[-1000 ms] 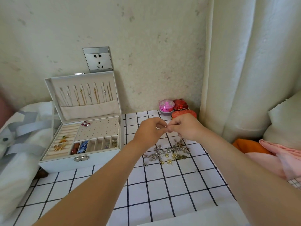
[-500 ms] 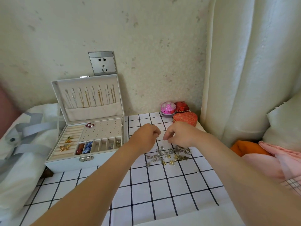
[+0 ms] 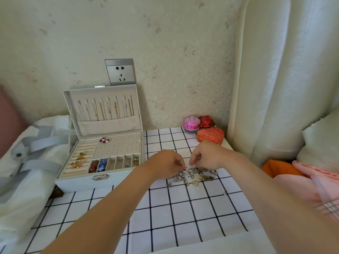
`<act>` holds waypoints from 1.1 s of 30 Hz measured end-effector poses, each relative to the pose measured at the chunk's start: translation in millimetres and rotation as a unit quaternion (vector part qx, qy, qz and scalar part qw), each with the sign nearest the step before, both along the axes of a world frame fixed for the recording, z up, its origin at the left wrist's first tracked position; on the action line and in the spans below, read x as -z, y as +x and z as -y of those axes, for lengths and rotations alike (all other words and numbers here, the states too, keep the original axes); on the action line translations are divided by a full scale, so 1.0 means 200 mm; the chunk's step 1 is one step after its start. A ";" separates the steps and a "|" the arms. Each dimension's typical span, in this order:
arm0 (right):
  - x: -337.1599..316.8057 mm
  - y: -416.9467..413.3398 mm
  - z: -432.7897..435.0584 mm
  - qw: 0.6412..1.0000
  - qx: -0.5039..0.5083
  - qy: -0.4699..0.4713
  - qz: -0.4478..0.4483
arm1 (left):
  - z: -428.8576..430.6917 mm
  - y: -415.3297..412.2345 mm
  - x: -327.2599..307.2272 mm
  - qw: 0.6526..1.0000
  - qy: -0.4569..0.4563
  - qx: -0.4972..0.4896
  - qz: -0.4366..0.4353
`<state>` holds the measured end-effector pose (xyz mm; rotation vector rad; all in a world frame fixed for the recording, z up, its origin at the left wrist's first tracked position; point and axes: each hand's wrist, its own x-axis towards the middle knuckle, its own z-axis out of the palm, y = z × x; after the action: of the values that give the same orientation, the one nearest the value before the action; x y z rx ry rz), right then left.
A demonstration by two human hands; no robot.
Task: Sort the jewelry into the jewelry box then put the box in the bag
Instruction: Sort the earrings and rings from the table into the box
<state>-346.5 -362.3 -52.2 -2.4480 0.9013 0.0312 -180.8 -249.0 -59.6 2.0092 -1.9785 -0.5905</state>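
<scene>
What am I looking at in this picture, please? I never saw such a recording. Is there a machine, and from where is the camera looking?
There is no machine. A person wears the camera on the head, so you look down at their two arms. The left hand and right hand meet, fingers curled, at a pile of loose jewelry on the checked tablecloth. Whether they pinch a piece is too small to tell. Left of them stands the open jewelry box, partly filled, with a white bag beside it.

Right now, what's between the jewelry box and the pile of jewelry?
In the head view, the left hand lies between the jewelry box and the pile of jewelry, over checked cloth.
</scene>
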 end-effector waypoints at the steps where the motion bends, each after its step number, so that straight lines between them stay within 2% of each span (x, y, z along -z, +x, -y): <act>1: 0.00 0.00 0.00 1.000 0.000 0.002 -0.001 | 0.00 0.00 0.00 1.000 -0.001 -0.007 0.008; 5: -0.01 0.01 -0.02 1.000 -0.011 0.020 -0.010 | 0.00 0.03 0.00 0.998 0.003 -0.037 0.042; 11: -0.01 0.03 -0.01 1.000 -0.014 0.016 0.004 | -0.01 0.00 -0.03 1.000 0.005 0.010 -0.003; 20: -0.02 0.01 -0.03 0.999 -0.020 0.036 -0.025 | 0.00 0.02 -0.03 0.999 0.023 -0.028 0.041; 27: -0.01 0.02 -0.02 0.999 0.006 0.011 0.032 | 0.02 0.04 -0.02 0.995 0.010 -0.059 0.074; 33: -0.04 0.01 -0.01 0.995 0.053 0.023 0.077 | 0.02 0.04 -0.01 0.997 0.015 -0.059 0.044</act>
<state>-345.0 -360.8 -44.2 -2.3202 0.9491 -0.1703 -173.2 -252.7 -56.9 2.1878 -1.8942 -0.5157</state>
